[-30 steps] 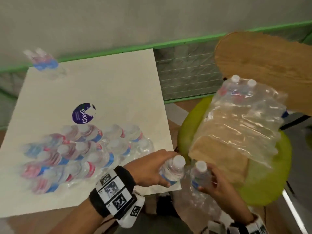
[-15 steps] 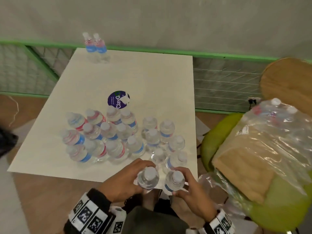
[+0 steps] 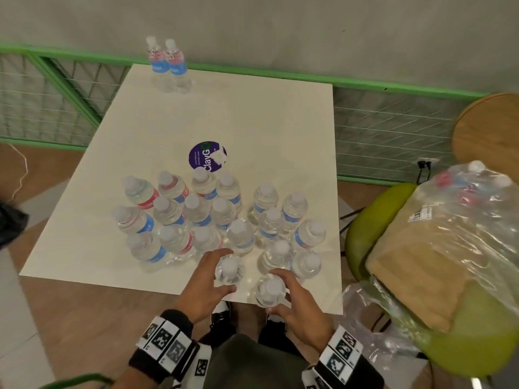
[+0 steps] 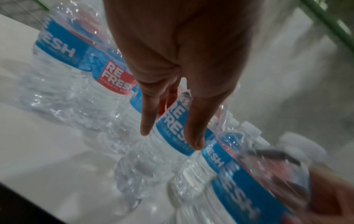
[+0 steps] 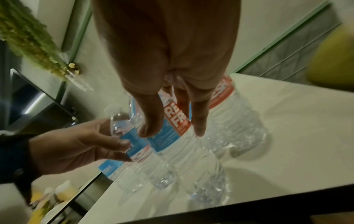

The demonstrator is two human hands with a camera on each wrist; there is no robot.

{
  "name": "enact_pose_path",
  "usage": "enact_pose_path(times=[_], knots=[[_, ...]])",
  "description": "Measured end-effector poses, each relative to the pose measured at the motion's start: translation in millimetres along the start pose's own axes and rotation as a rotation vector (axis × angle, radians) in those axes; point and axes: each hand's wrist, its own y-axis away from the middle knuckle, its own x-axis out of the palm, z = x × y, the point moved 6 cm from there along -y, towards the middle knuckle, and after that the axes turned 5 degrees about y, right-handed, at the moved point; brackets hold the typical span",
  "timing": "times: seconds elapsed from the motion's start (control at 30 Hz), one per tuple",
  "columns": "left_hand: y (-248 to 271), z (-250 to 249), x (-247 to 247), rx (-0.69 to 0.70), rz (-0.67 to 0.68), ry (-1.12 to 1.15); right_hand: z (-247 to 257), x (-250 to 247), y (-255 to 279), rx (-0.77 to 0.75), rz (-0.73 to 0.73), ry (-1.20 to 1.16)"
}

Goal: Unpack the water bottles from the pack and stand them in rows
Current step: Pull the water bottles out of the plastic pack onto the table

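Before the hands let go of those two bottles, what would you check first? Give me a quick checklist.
1. Left hand grips its bottle: ok.
2. Right hand grips its bottle: ok.
3. Both bottles upright over the table, caps up: ok.
4. Bottoms fully resting on the table: cannot tell.
5. Lined up with the standing rows: not ok, the cluster looks uneven.
6. Pack on the chair holds more bottles: ok.
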Motion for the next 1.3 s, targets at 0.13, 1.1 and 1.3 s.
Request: enact_pose_path(times=[0.13,1.1,1.3], knots=[[-4.9,1.8,5.8,0.007,-0.019,-0.06,11.4,12.3,-25.3,0.02,-0.056,0.064],[30.2,-23.7,-32.5,-0.107,-0.299,-0.239,34.9,4.9,-6.2,0.044,0.021,0.373],[45.3,-116.6,-11.0,0.207,-0.356,-0.314,19.1,-59.4,58.6,0.082,-0.052,0.096]])
